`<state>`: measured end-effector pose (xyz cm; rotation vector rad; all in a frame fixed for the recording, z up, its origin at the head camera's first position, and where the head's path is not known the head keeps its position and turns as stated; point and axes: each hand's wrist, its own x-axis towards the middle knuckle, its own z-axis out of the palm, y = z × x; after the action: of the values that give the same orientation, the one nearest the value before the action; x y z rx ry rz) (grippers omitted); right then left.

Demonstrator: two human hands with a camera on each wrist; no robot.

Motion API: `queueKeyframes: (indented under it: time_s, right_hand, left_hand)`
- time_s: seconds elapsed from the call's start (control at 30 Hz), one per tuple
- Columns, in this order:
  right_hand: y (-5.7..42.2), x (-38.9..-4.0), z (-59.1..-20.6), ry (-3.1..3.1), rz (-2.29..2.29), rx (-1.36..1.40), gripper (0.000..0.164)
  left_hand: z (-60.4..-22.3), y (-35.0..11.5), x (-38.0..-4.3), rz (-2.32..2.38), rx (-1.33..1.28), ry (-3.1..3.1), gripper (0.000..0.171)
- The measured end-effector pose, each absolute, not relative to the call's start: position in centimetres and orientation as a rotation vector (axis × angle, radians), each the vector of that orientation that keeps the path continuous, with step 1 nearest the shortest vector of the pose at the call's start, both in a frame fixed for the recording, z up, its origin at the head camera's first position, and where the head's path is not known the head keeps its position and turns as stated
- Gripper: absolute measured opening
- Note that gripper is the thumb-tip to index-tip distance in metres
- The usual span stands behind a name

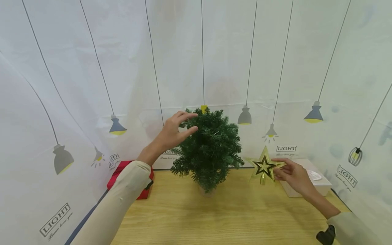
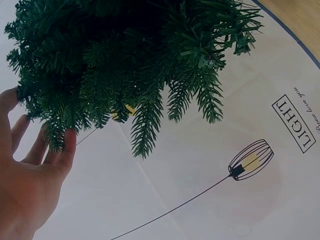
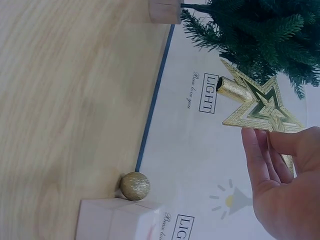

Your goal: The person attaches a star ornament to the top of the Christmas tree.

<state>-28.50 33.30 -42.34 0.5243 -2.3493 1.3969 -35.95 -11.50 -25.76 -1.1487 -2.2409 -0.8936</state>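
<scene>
Right hand (image 1: 294, 175) first: it pinches the gold star (image 1: 264, 166) by its right-hand points, between thumb and fingers. From my head view the star stands nearly upright, one point up, and its short tube (image 1: 262, 179) faces down toward the desk (image 1: 196, 221). I judge that axis, tube below and tip above, to be what matters, along with the side: the star lies right of the tree (image 1: 208, 146), just beside its lower branches and well below its top. In the right wrist view the star overlaps the twigs; I can't tell whether they touch.

Left hand (image 1: 175, 132) is the nearer one to the treetop. It grasps nothing that I can make out, thumb and fingers spread apart at the upper left branches, fingertips among the needles.

Farther back I have a red box (image 1: 119, 170) on the left, a pale box (image 1: 320, 185) on the right, a gold ball (image 3: 135, 186) beside it, then the printed sheet (image 1: 220, 68).
</scene>
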Motion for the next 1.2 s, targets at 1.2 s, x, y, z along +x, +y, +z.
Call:
queueKeyframes:
  time_s: [1.2]
  right_hand:
    - [32.6,-30.0,-32.5,-2.306,1.317,0.537,0.039]
  left_hand:
    - [-25.6,-11.4,-35.7,-0.893,-1.139,-2.248,0.049]
